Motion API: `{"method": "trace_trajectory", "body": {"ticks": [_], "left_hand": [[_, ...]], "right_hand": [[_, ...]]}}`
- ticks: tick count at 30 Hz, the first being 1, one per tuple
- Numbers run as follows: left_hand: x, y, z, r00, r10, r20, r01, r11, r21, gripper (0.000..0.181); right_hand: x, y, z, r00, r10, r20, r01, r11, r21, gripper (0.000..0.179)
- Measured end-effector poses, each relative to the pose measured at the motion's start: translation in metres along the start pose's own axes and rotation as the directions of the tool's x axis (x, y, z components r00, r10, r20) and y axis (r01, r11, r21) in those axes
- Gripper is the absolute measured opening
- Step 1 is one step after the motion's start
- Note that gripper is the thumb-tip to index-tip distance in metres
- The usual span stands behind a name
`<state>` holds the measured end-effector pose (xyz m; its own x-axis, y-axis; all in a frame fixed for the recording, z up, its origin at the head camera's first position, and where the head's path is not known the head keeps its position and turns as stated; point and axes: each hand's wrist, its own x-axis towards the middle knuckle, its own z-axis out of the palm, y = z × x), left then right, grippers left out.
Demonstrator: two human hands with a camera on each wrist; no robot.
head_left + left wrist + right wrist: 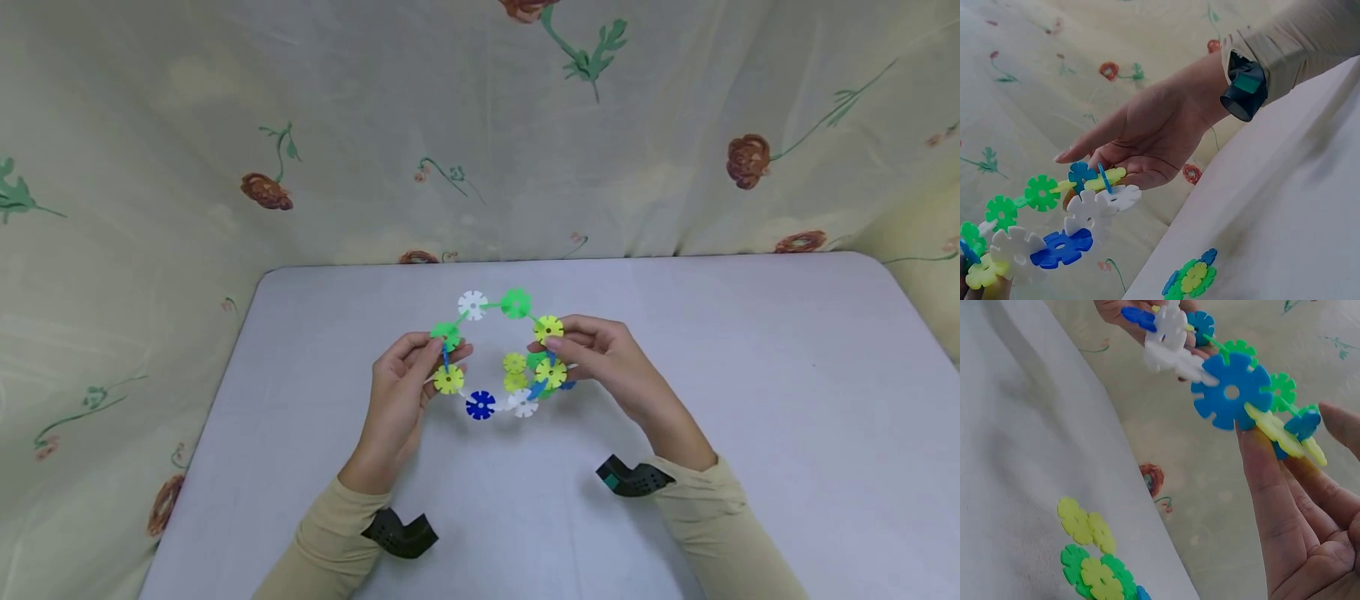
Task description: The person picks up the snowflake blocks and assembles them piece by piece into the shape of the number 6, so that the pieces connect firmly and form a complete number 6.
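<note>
A ring of slotted plastic snowflake discs point(481, 405), linked edge to edge in green, white, yellow and blue, is held up above the table. At its left side, my left hand point(397, 379) pinches a green disc point(447, 336) between thumb and fingers. Across from it, my right hand point(611, 354) grips the ring by a yellow disc point(549, 328), thumb in front. A blue disc point(1231, 392) in the ring stands near the right fingers in the right wrist view. Only a few left fingertips point(1001, 290) show in the left wrist view.
A smaller joined cluster of yellow, green and blue discs point(1101, 578) lies on the white table point(750, 400), behind the ring's lower right part. Flower-patterned cloth point(450, 100) hangs past the table's far edge. Each wrist wears a black device point(633, 477).
</note>
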<state>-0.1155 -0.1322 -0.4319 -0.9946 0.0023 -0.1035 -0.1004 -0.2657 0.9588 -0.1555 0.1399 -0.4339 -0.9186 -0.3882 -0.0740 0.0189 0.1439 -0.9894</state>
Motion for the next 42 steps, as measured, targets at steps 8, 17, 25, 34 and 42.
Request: {"method": "trace_trajectory", "body": {"ticks": [8,17,25,34,42], "left_hand": [[-0.001,0.001,0.001,1.0,0.005,0.009,-0.004,1.0,-0.025,0.016],[-0.002,0.0,0.003,0.999,-0.024,0.029,0.024,1.0,-0.006,0.019],[-0.002,-0.002,0.004,0.999,-0.034,0.041,0.034,0.999,0.004,0.019],[-0.004,-0.007,0.009,0.995,-0.071,0.073,0.073,0.997,-0.025,0.017],[-0.007,-0.011,0.012,0.987,-0.107,0.122,0.106,0.994,0.012,0.02]], "right_hand": [[0.009,0.021,-0.009,0.998,0.037,-0.05,-0.046,0.983,-0.18,0.033],[0.019,0.039,0.001,0.996,0.08,-0.031,-0.081,0.765,-0.639,0.02],[0.018,0.043,0.003,0.995,0.101,-0.021,-0.093,0.801,-0.591,0.018],[0.02,0.042,-0.006,0.993,0.115,0.011,-0.083,0.774,-0.627,0.011],[0.022,0.02,-0.029,0.999,-0.033,0.041,0.047,0.892,-0.45,0.021]]}}
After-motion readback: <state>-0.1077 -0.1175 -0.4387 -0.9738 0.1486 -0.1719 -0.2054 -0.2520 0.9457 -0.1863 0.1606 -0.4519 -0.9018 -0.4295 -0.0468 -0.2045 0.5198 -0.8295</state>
